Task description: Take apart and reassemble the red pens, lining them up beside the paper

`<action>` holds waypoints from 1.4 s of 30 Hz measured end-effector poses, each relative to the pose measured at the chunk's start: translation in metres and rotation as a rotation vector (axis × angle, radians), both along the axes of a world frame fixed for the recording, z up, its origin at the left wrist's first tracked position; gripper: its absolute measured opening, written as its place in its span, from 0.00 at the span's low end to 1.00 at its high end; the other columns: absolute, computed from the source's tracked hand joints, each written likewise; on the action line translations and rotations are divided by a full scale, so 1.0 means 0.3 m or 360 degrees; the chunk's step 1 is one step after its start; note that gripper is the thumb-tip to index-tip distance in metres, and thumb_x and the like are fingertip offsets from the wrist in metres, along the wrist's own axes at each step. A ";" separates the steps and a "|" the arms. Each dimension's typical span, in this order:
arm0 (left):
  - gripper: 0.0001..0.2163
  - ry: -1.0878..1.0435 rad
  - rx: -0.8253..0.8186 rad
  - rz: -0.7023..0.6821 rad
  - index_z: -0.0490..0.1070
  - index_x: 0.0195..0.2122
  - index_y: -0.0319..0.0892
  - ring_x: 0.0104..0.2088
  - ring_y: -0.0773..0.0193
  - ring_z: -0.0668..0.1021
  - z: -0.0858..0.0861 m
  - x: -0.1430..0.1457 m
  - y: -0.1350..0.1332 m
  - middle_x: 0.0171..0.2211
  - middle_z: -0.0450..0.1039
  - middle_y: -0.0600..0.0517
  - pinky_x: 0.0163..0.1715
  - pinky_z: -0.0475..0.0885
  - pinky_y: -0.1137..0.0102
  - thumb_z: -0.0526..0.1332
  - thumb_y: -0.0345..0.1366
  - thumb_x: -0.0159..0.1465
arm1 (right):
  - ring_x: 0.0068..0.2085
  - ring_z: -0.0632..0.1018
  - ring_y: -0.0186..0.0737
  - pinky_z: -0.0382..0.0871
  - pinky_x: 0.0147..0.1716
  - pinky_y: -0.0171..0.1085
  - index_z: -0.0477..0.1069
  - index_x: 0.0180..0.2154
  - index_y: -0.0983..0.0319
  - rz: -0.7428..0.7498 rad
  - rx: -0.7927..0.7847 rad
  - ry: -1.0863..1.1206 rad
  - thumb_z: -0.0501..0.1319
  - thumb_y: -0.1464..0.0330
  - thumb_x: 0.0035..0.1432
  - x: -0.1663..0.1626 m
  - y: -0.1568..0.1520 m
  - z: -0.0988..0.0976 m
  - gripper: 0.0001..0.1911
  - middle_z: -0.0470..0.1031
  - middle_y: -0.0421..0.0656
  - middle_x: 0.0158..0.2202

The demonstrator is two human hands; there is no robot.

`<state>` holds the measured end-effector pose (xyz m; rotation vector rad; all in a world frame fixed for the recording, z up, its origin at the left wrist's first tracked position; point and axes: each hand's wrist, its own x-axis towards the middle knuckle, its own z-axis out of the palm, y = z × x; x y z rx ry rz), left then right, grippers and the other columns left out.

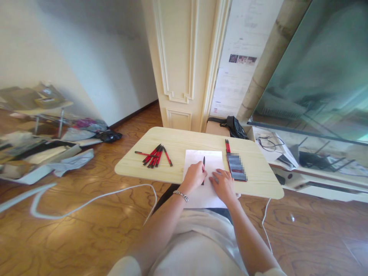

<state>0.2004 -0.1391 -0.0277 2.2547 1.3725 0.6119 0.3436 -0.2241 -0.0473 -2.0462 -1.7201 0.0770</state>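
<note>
A sheet of white paper lies on the small pale wooden table, its near end reaching past the front edge. My left hand, with a chain bracelet on the wrist, is closed around a dark pen over the paper. Both ends of the pen show beyond my fingers. Palm down, my right hand rests on the paper's right side with its fingers apart. Several red and black pens lie in a loose pile to the left. Right of the paper, red pens lie just beyond a phone with a blurred-out screen.
The table has rounded corners. Behind it sits a black bag beside a cream panelled column. White cables trail over the wood floor. A cluttered box stands left; a low cabinet is on the right.
</note>
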 end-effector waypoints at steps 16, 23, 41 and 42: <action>0.07 0.0016 0.0110 -0.0035 0.71 0.31 0.45 0.31 0.60 0.77 -0.007 0.004 -0.033 0.30 0.77 0.48 0.29 0.65 0.69 0.59 0.42 0.61 | 0.56 0.63 0.51 0.59 0.50 0.47 0.73 0.49 0.55 0.0030 0.0026 -0.0001 0.53 0.60 0.62 0.000 -0.001 -0.005 0.18 0.67 0.46 0.56; 0.11 -0.0299 0.0163 0.0122 0.71 0.30 0.44 0.32 0.62 0.77 0.001 -0.092 -0.034 0.30 0.76 0.48 0.33 0.68 0.70 0.56 0.44 0.64 | 0.55 0.67 0.50 0.61 0.48 0.46 0.74 0.47 0.54 0.0023 0.0043 0.0063 0.53 0.62 0.62 0.013 0.002 0.007 0.16 0.70 0.45 0.54; 0.12 -0.0582 0.0151 0.0296 0.69 0.29 0.44 0.29 0.65 0.76 -0.047 -0.159 -0.035 0.27 0.74 0.51 0.33 0.69 0.71 0.54 0.45 0.64 | 0.41 0.76 0.47 0.63 0.38 0.39 0.76 0.37 0.63 -0.0041 -0.0386 0.0039 0.52 0.49 0.59 -0.047 0.262 0.121 0.25 0.78 0.53 0.37; 0.12 -0.0578 0.0153 0.0292 0.69 0.29 0.44 0.29 0.65 0.76 -0.050 -0.159 -0.034 0.27 0.74 0.51 0.33 0.69 0.71 0.54 0.45 0.64 | 0.42 0.77 0.48 0.64 0.39 0.39 0.76 0.38 0.64 -0.0057 -0.0437 0.0001 0.53 0.48 0.57 -0.055 0.278 0.123 0.27 0.77 0.55 0.38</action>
